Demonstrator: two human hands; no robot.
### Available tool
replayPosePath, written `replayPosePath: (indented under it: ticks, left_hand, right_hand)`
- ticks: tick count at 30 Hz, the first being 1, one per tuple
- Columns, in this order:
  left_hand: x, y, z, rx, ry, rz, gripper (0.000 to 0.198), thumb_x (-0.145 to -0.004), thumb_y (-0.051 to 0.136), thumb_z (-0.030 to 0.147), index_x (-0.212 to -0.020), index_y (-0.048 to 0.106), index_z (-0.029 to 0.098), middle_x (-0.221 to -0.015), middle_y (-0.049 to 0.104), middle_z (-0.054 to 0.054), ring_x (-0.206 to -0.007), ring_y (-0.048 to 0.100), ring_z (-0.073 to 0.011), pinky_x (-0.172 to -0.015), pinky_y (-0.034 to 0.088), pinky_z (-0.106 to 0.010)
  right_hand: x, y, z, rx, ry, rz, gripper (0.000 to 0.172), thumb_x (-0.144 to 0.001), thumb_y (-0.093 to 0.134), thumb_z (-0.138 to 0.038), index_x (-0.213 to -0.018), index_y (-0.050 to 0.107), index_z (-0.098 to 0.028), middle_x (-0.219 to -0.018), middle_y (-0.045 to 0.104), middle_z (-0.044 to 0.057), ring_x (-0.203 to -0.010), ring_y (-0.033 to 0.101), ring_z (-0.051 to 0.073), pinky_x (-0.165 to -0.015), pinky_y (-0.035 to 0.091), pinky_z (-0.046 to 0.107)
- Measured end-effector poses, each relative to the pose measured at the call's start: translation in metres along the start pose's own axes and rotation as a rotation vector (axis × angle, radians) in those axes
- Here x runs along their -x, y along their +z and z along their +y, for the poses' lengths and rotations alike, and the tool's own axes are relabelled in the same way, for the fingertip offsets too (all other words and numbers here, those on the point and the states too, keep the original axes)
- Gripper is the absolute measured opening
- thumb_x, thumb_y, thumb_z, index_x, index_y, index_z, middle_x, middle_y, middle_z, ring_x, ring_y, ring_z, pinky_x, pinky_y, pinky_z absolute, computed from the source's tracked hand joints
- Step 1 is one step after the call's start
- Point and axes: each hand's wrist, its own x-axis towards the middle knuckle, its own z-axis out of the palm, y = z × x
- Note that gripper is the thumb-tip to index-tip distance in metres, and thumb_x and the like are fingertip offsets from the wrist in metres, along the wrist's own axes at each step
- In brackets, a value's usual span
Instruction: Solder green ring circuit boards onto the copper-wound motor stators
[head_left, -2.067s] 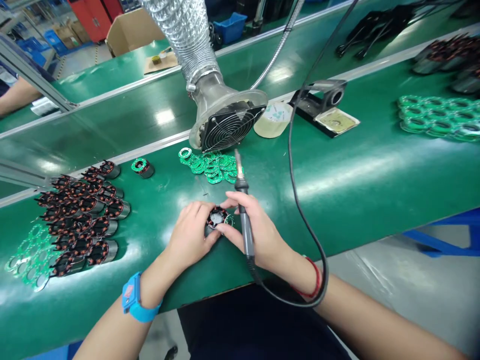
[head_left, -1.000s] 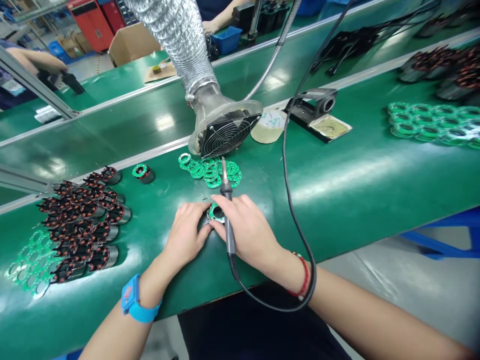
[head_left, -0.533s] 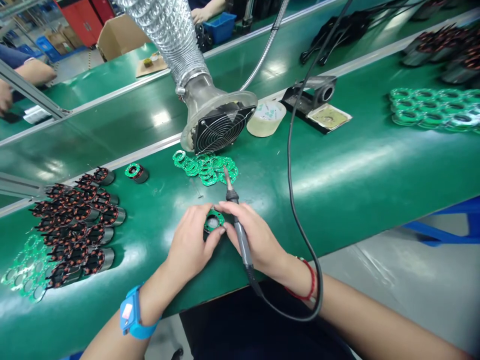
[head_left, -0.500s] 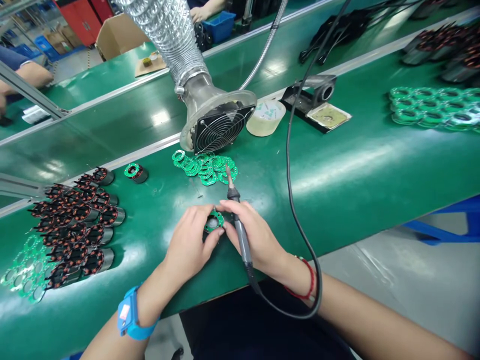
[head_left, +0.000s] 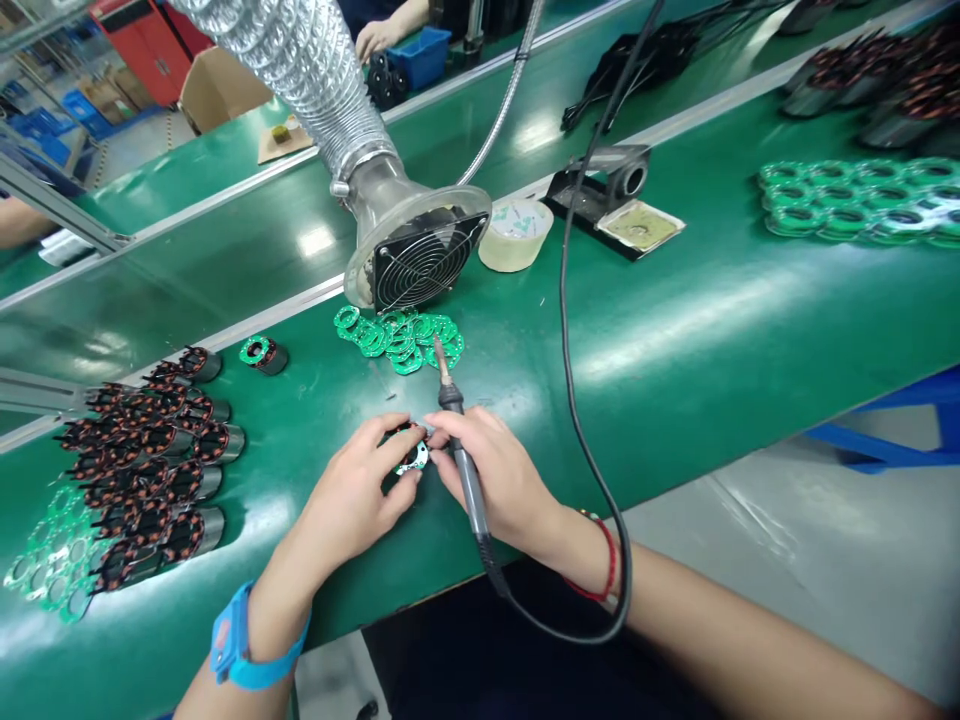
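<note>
My right hand [head_left: 491, 470] holds a soldering iron [head_left: 468, 480], its tip pointing away from me over a loose heap of green ring-shaped circuit boards [head_left: 401, 338]. Thumb and forefinger of that hand also reach to the edge of a ring-shaped circuit board [head_left: 414, 459]. Around the board curl the fingers of my left hand [head_left: 360, 490], and they hide much of it. Dark parts show beneath the board, but I cannot make out fully what it sits on. A motor stator topped with a green ring [head_left: 257, 351] stands alone to the left.
Rows of stators [head_left: 157, 450] fill the left side, beside more boards [head_left: 56, 560]. A fume extractor [head_left: 427, 260] hangs ahead, near a tape roll [head_left: 516, 235] and an iron stand [head_left: 622, 205]. The iron's cable [head_left: 570, 340] loops on my right. Another person's hand [head_left: 379, 40] is across the bench.
My left fingers have shifted over the board, which now looks tilted and catches white light. Both hands sit slightly further left in the picture, as the whole view has moved a little.
</note>
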Motion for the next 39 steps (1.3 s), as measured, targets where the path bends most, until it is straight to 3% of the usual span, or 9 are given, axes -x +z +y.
replayPosePath:
  ticks: [5, 10, 15, 17, 19, 22, 28, 34, 39]
  left_hand:
    - [-0.001, 0.011, -0.003, -0.050, 0.012, 0.133, 0.042, -0.088, 0.051, 0.022, -0.129, 0.044, 0.014, -0.117, 0.062, -0.014, -0.108, 0.060, -0.0228, -0.092, 0.052, -0.038]
    - [-0.001, 0.019, -0.006, -0.011, -0.064, 0.157, 0.049, -0.089, 0.051, 0.027, -0.135, 0.036, 0.020, -0.120, 0.062, -0.013, -0.109, 0.061, -0.0235, -0.092, 0.052, -0.039]
    - [0.003, 0.016, -0.015, 0.043, -0.072, 0.092, 0.080, -0.083, 0.061, 0.032, -0.146, 0.012, 0.021, -0.142, 0.042, -0.018, -0.130, 0.046, -0.0281, -0.104, 0.042, -0.047]
    - [0.005, 0.009, -0.020, -0.010, -0.071, 0.053, 0.077, -0.082, 0.062, 0.031, -0.144, 0.019, 0.019, -0.142, 0.041, -0.018, -0.130, 0.043, -0.0301, -0.104, 0.041, -0.050]
    - [0.007, -0.001, -0.024, -0.071, -0.100, 0.000, 0.055, -0.084, 0.058, 0.030, -0.133, 0.038, 0.017, -0.127, 0.054, -0.015, -0.116, 0.052, -0.0289, -0.097, 0.044, -0.049]
    - [0.009, -0.015, -0.025, -0.098, -0.145, -0.045, 0.014, -0.088, 0.049, 0.023, -0.095, 0.059, 0.018, -0.091, 0.065, -0.007, -0.086, 0.058, -0.0220, -0.081, 0.047, -0.040]
    - [0.003, -0.012, -0.020, 0.255, -0.319, 0.152, 0.011, -0.085, 0.051, 0.020, -0.080, 0.060, 0.018, -0.076, 0.061, -0.001, -0.070, 0.054, -0.0134, -0.067, 0.043, -0.025]
    - [-0.004, 0.007, -0.024, 0.768, -0.522, 0.223, 0.017, -0.079, 0.061, 0.032, -0.077, 0.059, 0.015, -0.067, 0.057, 0.002, -0.060, 0.048, -0.0096, -0.058, 0.038, -0.021]
    - [-0.007, 0.002, -0.019, 0.917, -0.598, 0.214, 0.017, -0.073, 0.063, 0.030, -0.070, 0.056, 0.015, -0.059, 0.050, 0.004, -0.055, 0.044, -0.0082, -0.055, 0.036, -0.021]
  right_hand:
    - [-0.001, 0.001, 0.002, -0.043, -0.041, 0.004, 0.036, -0.088, 0.050, -0.010, -0.121, 0.045, -0.022, -0.086, 0.065, 0.003, -0.077, 0.055, 0.020, -0.071, 0.049, 0.035]
    - [0.001, 0.000, 0.001, -0.028, -0.047, 0.000, 0.037, -0.088, 0.049, -0.010, -0.122, 0.044, -0.022, -0.086, 0.065, 0.004, -0.077, 0.055, 0.020, -0.071, 0.050, 0.036]
    - [-0.012, -0.010, -0.003, 0.047, -0.059, -0.109, 0.050, -0.082, 0.054, -0.011, -0.129, 0.040, -0.017, -0.108, 0.061, 0.012, -0.094, 0.055, 0.025, -0.081, 0.050, 0.044]
    - [-0.021, -0.012, -0.004, 0.019, -0.137, -0.241, 0.053, -0.081, 0.053, -0.008, -0.131, 0.038, -0.018, -0.116, 0.060, 0.012, -0.100, 0.055, 0.024, -0.086, 0.049, 0.043]
    - [-0.030, -0.011, -0.004, 0.002, -0.179, -0.323, 0.051, -0.083, 0.053, -0.009, -0.131, 0.039, -0.018, -0.114, 0.061, 0.011, -0.100, 0.056, 0.022, -0.086, 0.050, 0.041]
    - [-0.035, -0.002, -0.002, 0.079, -0.164, -0.279, 0.044, -0.086, 0.057, -0.017, -0.127, 0.044, -0.014, -0.101, 0.062, 0.011, -0.091, 0.055, 0.023, -0.081, 0.050, 0.041]
    - [-0.026, 0.013, 0.001, 0.184, -0.155, -0.137, 0.046, -0.087, 0.059, -0.029, -0.128, 0.044, -0.012, -0.097, 0.061, 0.013, -0.084, 0.052, 0.025, -0.072, 0.050, 0.040]
    - [-0.023, 0.009, -0.002, 0.072, -0.304, -0.097, 0.045, -0.088, 0.054, -0.020, -0.131, 0.039, -0.020, -0.119, 0.062, 0.013, -0.110, 0.053, 0.027, -0.087, 0.046, 0.045]
    - [-0.021, 0.008, 0.000, 0.089, -0.265, -0.116, 0.037, -0.089, 0.048, -0.015, -0.125, 0.047, -0.020, -0.099, 0.070, 0.009, -0.086, 0.060, 0.022, -0.077, 0.047, 0.041]
